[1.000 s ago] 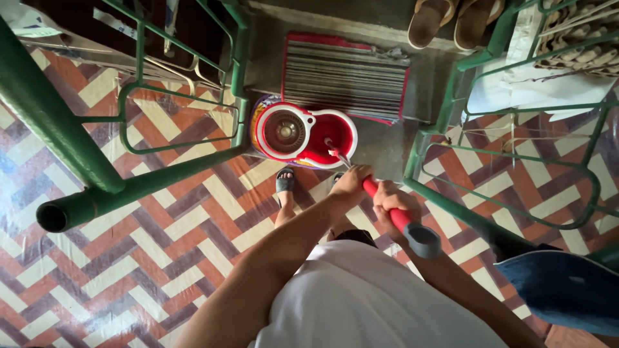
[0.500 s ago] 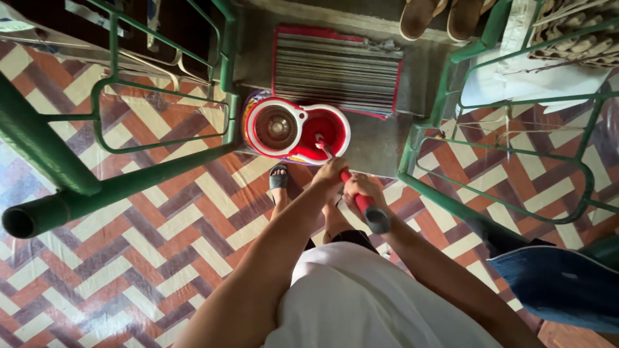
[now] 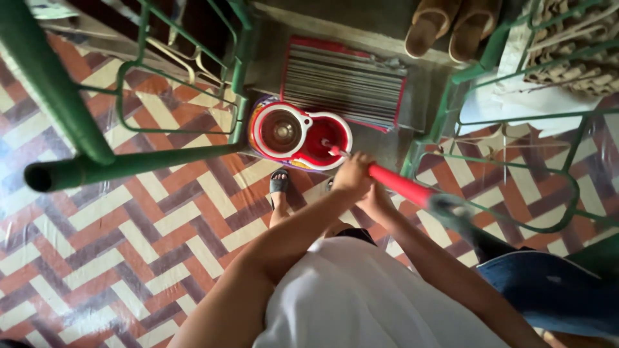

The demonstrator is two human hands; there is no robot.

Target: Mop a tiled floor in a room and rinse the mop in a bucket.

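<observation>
Mop handle (image 3: 400, 185) — red, grey-capped, slanting from the red-and-white bucket (image 3: 300, 135) — left hand (image 3: 352, 175) and right hand (image 3: 376, 198) clamped around it.

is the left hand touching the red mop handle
Touching. The head view shows the left hand closed around the red mop handle, whose lower end runs into the red bucket; no gap shows.
</observation>
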